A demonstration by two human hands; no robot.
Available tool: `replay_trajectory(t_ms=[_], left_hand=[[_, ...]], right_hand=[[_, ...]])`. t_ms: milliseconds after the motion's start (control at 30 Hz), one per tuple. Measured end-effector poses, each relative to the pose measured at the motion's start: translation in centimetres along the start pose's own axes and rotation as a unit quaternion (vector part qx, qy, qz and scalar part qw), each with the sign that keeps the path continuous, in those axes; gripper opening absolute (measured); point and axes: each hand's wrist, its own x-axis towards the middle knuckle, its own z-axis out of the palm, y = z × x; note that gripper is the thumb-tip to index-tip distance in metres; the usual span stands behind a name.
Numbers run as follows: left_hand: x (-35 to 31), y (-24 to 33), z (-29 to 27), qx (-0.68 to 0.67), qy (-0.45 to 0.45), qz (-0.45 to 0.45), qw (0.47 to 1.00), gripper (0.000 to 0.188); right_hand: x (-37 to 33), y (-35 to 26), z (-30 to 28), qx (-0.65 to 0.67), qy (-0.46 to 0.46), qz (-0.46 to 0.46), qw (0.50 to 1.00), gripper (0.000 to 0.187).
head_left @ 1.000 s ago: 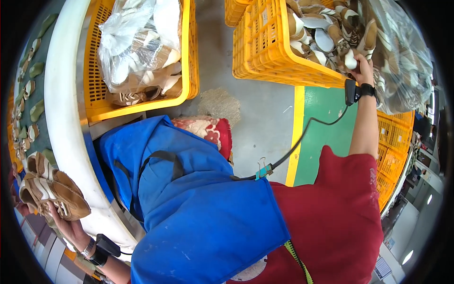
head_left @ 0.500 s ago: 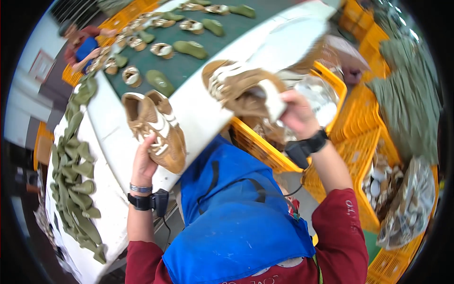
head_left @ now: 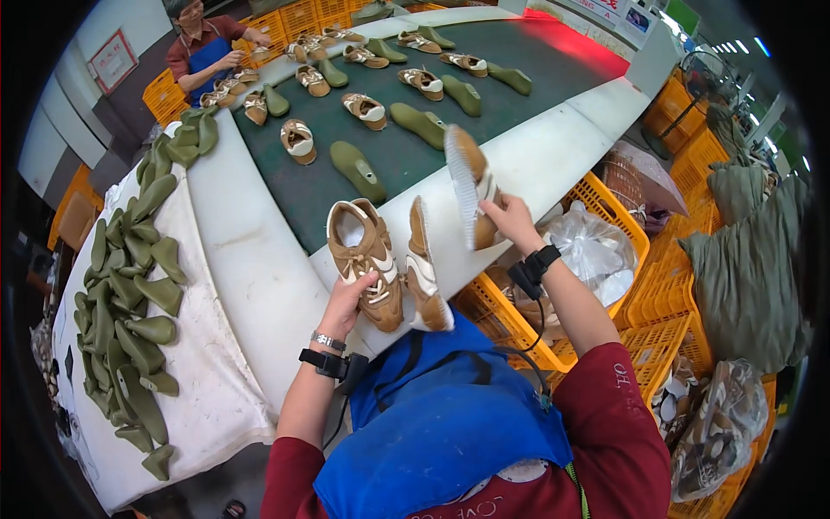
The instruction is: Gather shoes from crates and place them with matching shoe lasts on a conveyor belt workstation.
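My left hand [head_left: 344,304] is closed on a tan sneaker [head_left: 365,264] with white laces and side stripes, its opening facing up at the near edge of the white counter. Right beside it another tan-and-white sneaker [head_left: 425,272] is tipped on its side; whether my left fingers touch it I cannot tell. My right hand [head_left: 512,221] grips a third sneaker [head_left: 489,192] raised over the counter, toe up, its pale ribbed sole turned left. Farther off, more sneakers [head_left: 364,111] and olive-green shoe lasts [head_left: 357,171] lie on the dark green belt.
Many green lasts [head_left: 138,346] are heaped on a white cloth [head_left: 207,389] at left. A yellow crate [head_left: 627,216] with clear plastic bags stands at right, near more crates and a green cloth [head_left: 748,272]. A co-worker [head_left: 206,56] handles shoes at far left.
The sneaker in my right hand has turned from lying sideways to toe up, sole leftward. A sneaker on its side now shows beside the left-hand one. The whole view has shifted.
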Motion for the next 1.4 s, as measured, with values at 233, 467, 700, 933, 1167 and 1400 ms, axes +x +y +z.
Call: replay_trajectory(t_ms=[233, 467, 700, 933, 1167, 1400], left_hand=[[2.3, -0.2, 0.9, 0.083, 0.08, 0.136, 0.984, 0.064], [-2.6, 1.9, 4.5, 0.483, 0.181, 0.396, 0.76, 0.078], [1.5, -5.4, 10.9, 0.764, -0.182, 0.33, 0.524, 0.057], [3.5, -6.0, 12.0, 0.56, -0.131, 0.377, 0.726, 0.041], [6.5, -1.1, 8.1, 0.632, 0.104, 0.269, 0.72, 0.054], [2.4, 4.4, 9.9, 0.113, -0.069, 0.223, 0.966, 0.068]], right_hand=[[-1.5, 1.4, 1.0, -0.239, 0.018, -0.186, 0.953, 0.061], [-1.5, 1.4, 0.6, -0.174, 0.187, -0.247, 0.935, 0.027], [-2.4, -0.8, -0.9, 0.023, 0.182, -0.164, 0.969, 0.023], [-5.7, 1.3, -4.0, 0.102, 0.183, -0.16, 0.965, 0.019], [-6.6, -3.7, -0.5, -0.011, 0.239, -0.27, 0.933, 0.015], [-11.1, -10.1, 4.8, -0.05, 0.044, -0.439, 0.896, 0.019]])
